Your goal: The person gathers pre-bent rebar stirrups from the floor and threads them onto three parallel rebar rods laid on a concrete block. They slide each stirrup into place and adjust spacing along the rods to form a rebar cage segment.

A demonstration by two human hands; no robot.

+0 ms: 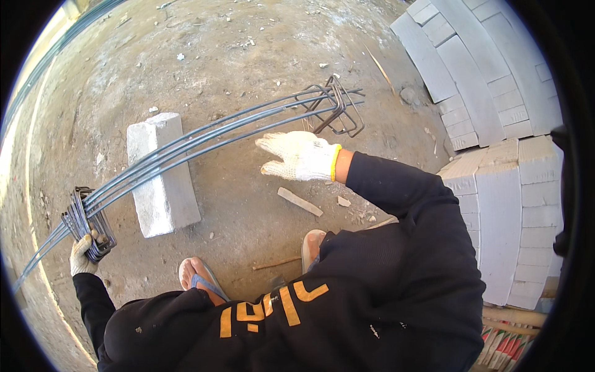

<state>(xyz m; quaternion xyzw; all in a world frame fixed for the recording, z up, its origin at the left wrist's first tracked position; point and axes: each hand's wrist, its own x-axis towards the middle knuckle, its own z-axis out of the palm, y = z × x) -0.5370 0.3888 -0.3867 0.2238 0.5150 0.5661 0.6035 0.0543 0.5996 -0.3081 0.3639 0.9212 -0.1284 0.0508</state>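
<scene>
Several long steel reinforcing bars [214,132] run across a pale block [166,201], which props them off the dirt. At the far left, a bunch of bent rectangular stirrups [79,214] is threaded round the bars. My left hand [82,255], in a white knit glove, grips the near side of that bunch. Toward the bars' right end, a few more stirrups [339,111] hang round them at odd angles. My right hand [297,156], gloved with a yellow cuff, hovers palm down just short of the bars. Its fingers are stretched out and it holds nothing.
Stacked grey-white blocks [496,211] stand along the right side. Thin sticks [276,263] and a broken strip [300,202] lie on the dirt near my sandalled feet. More long bars [59,46] lie at the far left edge.
</scene>
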